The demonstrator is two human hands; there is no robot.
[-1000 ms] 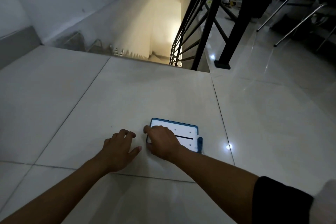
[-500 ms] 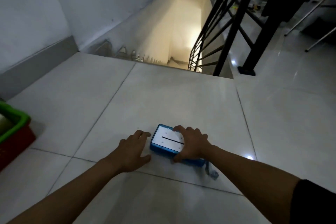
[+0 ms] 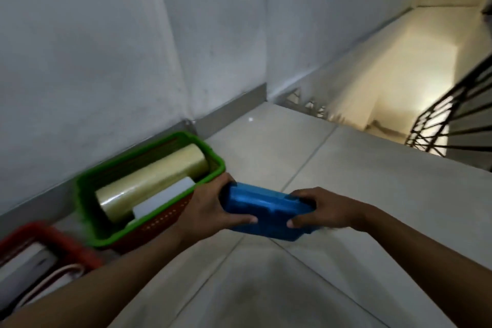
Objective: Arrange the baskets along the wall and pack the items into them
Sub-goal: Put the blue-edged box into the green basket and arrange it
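A blue plastic box (image 3: pixel 266 210) hangs above the floor, held at both ends. My left hand (image 3: pixel 210 210) grips its left end and my right hand (image 3: pixel 319 212) grips its right end. Just left of the box stands a basket with a green rim (image 3: pixel 87 210) and red sides, set against the wall. Inside it lie a yellowish roll (image 3: pixel 151 184) and a white block (image 3: pixel 162 198). A red basket (image 3: pixel 53 237) with white items sits at the lower left, also by the wall.
The grey-white wall (image 3: pixel 106 61) with a grey skirting runs along the left. An open stairwell (image 3: pixel 386 93) drops away at the upper right, bordered by a black railing (image 3: pixel 452 128). Pale floor tiles (image 3: pixel 346 181) spread ahead and to the right.
The blue box has been lifted off the floor by both hands and carried left toward the green-rimmed basket. The view has swung left to the wall and baskets.
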